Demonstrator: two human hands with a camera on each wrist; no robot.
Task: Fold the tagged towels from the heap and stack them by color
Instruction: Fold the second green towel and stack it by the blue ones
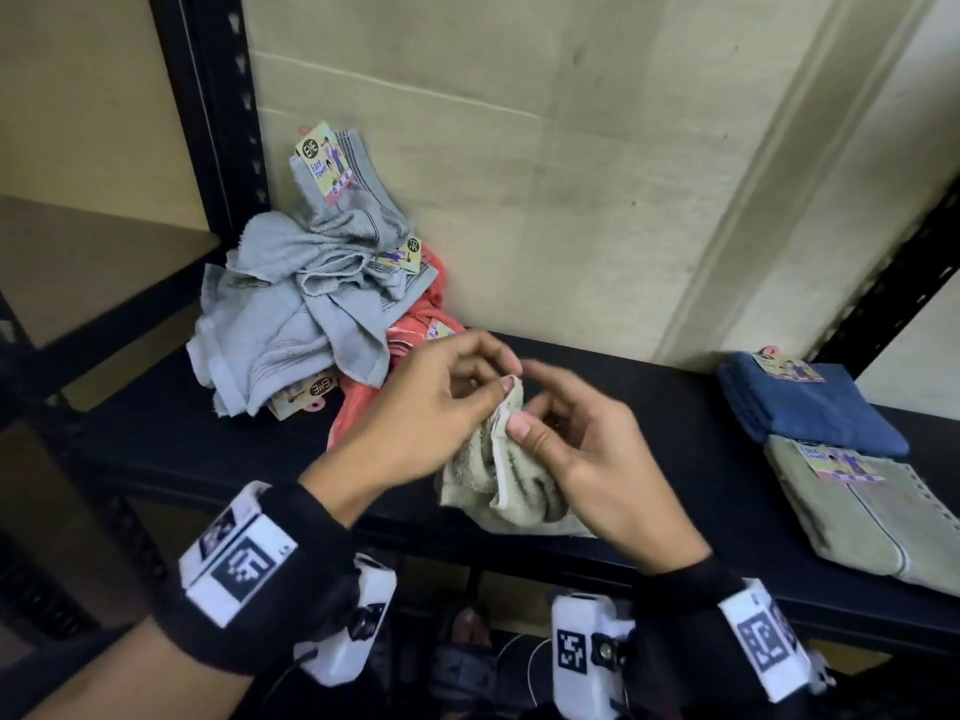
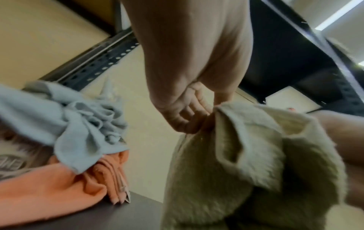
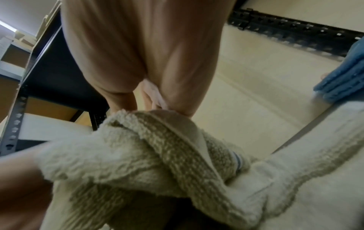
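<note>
Head view has the beige towel (image 1: 511, 480) bunched up near the front edge of the black shelf (image 1: 675, 439), top corner lifted between both hands. Left hand (image 1: 431, 402) pinches that corner with thumb and fingertip, right hand (image 1: 576, 449) pinches the hem just beside it. Terry cloth, so I'd guess light, floppy, zero stiffness; it'll sag wherever it's not held. Best bet is grabbing two corners along the hemmed edge and shaking it flat. Heap (image 1: 311, 304) of grey and coral towels sits left by the upright, while a folded blue towel (image 1: 805, 402) and folded beige towel (image 1: 872, 517) lie well to the right. Can't see this towel's tag, and both wrist views are blurry, mostly palm and fuzz
</note>
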